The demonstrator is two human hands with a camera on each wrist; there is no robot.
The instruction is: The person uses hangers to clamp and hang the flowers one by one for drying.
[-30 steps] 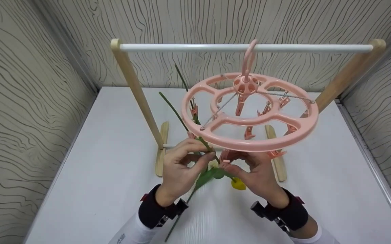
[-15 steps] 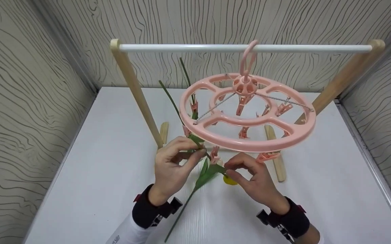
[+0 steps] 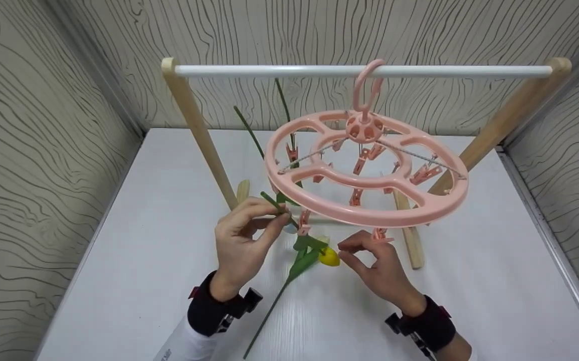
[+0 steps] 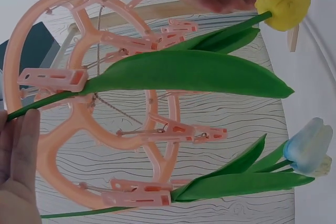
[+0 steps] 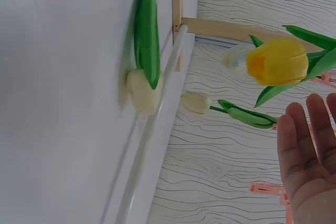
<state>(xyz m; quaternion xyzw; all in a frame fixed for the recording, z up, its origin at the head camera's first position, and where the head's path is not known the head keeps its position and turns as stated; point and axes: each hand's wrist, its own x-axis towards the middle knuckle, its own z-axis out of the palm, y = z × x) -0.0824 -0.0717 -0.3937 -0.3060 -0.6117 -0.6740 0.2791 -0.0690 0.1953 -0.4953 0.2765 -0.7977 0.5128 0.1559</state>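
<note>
My left hand [image 3: 244,240] pinches the green stem of a yellow tulip [image 3: 329,257] that hangs flower-down. A pink clothespin [image 4: 52,80] of the round pink hanger [image 3: 354,216] clasps that stem just above the leaf, as the left wrist view shows. Beside the yellow flower is my right hand [image 3: 377,265], thumb and fingers bent toward each other with nothing between them. In the right wrist view its fingers are apart from the bloom. A white-blue tulip [image 4: 307,148] and a white tulip [image 5: 195,102] also hang upside down from clothespins.
The hanger hooks over a white rail [image 3: 269,71] on wooden posts [image 3: 201,135]. Several other clothespins [image 3: 425,174] dangle from it. Another white tulip [image 5: 144,90] lies on the white table [image 3: 169,200], its stem pointing toward me. Patterned walls stand behind and at both sides.
My right hand has come away from the clothespin, down past the flower. My left hand has shifted left, still pinching the stem. The hanger has turned slightly, bringing the clipped tulip leftward.
</note>
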